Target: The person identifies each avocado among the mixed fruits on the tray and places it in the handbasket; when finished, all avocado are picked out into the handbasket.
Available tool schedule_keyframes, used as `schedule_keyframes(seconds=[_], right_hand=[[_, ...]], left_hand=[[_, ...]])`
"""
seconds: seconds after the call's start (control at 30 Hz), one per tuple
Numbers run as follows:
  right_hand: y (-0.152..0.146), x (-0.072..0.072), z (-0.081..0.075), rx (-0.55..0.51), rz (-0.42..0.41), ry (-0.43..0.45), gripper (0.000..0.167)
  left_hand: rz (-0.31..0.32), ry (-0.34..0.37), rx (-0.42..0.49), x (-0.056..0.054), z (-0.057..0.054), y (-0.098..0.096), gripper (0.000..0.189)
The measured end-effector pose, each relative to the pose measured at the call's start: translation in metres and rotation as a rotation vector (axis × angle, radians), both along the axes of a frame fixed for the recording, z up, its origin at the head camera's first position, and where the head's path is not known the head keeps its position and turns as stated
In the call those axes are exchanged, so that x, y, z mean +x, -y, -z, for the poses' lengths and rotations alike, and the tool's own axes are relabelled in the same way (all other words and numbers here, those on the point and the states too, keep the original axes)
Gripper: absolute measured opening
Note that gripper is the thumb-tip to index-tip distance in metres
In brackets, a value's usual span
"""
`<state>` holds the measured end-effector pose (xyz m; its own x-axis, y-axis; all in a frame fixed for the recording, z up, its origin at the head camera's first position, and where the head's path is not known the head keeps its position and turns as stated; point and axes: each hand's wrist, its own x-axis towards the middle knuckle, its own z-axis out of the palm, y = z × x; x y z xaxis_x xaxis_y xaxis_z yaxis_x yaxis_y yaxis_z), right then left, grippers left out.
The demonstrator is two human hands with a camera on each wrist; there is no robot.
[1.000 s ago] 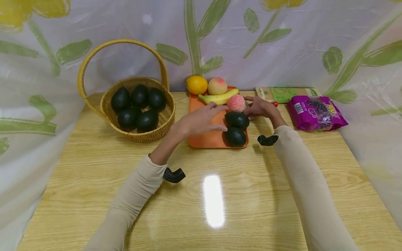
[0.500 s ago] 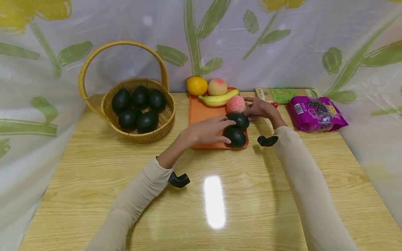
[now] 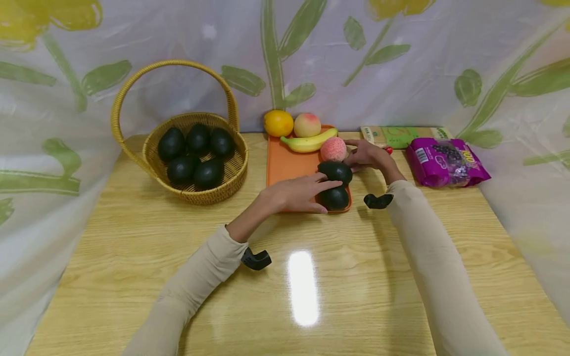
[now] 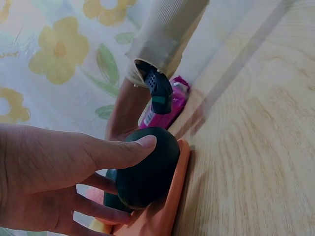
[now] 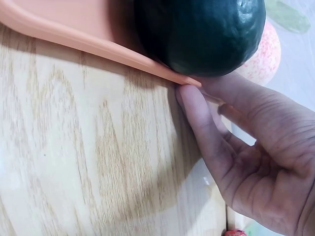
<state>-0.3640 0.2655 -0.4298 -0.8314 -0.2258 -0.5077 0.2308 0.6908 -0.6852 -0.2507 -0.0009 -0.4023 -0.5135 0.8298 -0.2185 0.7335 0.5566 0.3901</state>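
My left hand (image 3: 299, 194) has come around the nearer dark green avocado (image 3: 335, 199) on the orange tray (image 3: 284, 163). In the left wrist view, the thumb lies along one side of this avocado (image 4: 147, 174) and the fingers reach round its other side. A second avocado (image 3: 337, 172) lies just behind it, partly covered by fingers. At the tray's right edge, my right hand (image 3: 367, 154) pinches the rim (image 5: 115, 54) between thumb and index finger. A pink peach (image 3: 333, 149), a banana (image 3: 309, 142), a paler peach (image 3: 307, 125) and a lemon (image 3: 278, 123) sit farther back.
Left of the tray stands a wicker basket (image 3: 200, 197) with a tall handle, holding several avocados (image 3: 209, 173). A purple grape-printed packet (image 3: 445, 162) lies to the right, before a flat green-and-tan package (image 3: 403, 136). A small red item (image 3: 388, 150) shows beyond my right wrist.
My left hand has moved right and toward me, from hovering left of the two avocados to gripping the nearer one. The right hand has stayed at the tray's edge.
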Motion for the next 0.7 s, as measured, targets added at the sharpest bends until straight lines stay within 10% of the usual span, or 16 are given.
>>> schedule_keyframes(seconds=[0.7], right_hand=[[0.0012,0.0038,0.0005,-0.005,-0.016,-0.032,0.091]], left_hand=[[-0.116,0.068,0.077,0.0003,0.0070,-0.0022,0.065]])
